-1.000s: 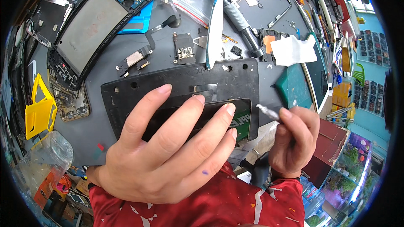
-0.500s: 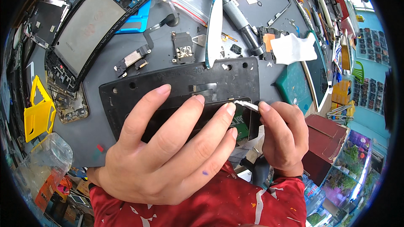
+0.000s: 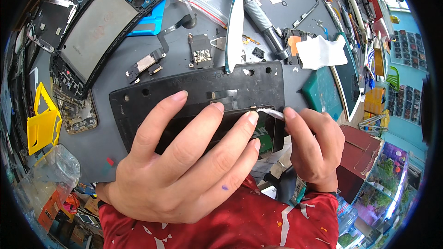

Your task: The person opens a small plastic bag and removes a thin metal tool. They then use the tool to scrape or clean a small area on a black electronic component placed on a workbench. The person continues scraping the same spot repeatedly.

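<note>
My left hand (image 3: 194, 157) lies with fingers spread over a glossy dark panel (image 3: 276, 129) with a rounded corner, possibly a phone, mostly hidden under it. That panel rests against a matte black plate (image 3: 184, 79) with several round holes. Between the thumb and fingers of my right hand (image 3: 316, 143) is a thin twisted white wad (image 3: 271, 112), like tissue. Its tip meets the panel's top edge near the corner, just right of my left fingertips. A green patch shows on the panel below. A small flat dark strip (image 3: 224, 95) lies on the plate.
Beyond the plate stand a white blade-like tool (image 3: 234, 27) and a grey knurled screwdriver handle (image 3: 260, 18). An opened phone (image 3: 99, 32) lies at left, above a yellow plastic piece (image 3: 41, 122). At right are a white tissue (image 3: 322, 53), a green block (image 3: 323, 93) and a dark red box (image 3: 357, 157).
My right wrist and knuckles have shifted slightly right, while the white wad has turned a little along the panel's edge. My left hand stays in nearly the same place.
</note>
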`<state>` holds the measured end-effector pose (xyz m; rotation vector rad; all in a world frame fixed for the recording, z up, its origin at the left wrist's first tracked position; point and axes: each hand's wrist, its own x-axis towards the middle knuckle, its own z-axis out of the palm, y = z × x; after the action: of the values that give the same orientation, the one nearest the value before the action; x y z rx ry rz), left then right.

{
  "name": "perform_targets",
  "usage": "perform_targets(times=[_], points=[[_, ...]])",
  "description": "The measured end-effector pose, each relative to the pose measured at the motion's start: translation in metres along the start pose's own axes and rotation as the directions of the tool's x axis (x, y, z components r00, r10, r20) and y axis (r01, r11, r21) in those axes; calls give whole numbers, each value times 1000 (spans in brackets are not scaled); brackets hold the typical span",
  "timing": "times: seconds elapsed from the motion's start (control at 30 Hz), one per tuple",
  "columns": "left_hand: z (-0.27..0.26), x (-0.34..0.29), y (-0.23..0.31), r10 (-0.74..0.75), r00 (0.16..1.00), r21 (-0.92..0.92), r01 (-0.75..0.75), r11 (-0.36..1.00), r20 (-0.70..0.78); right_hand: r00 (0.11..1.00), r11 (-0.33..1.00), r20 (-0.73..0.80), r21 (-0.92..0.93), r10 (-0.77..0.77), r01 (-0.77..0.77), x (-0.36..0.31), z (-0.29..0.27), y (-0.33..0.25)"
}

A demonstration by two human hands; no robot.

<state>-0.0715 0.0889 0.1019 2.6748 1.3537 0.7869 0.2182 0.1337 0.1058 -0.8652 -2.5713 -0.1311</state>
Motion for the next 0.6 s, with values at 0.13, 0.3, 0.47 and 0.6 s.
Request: perform_targets(times=[0.13, 0.3, 0.47, 0.6], points=[[0, 0, 0, 4, 1000, 2, -4, 1000, 0, 1000, 1000, -6, 7, -20, 20, -2, -2, 1], [-1, 1, 0, 4, 1000, -2, -4, 1000, 9, 999, 996, -4, -69, -51, 51, 5, -3, 6], [0, 0, -1, 13, 1000, 5, -13, 1000, -6, 997, 988, 38, -138, -69, 74, 9, -2, 12], [0, 0, 0, 16, 1000, 4, -16, 1000, -1, 995, 986, 66, -140, -78, 86, 8, -4, 14]])
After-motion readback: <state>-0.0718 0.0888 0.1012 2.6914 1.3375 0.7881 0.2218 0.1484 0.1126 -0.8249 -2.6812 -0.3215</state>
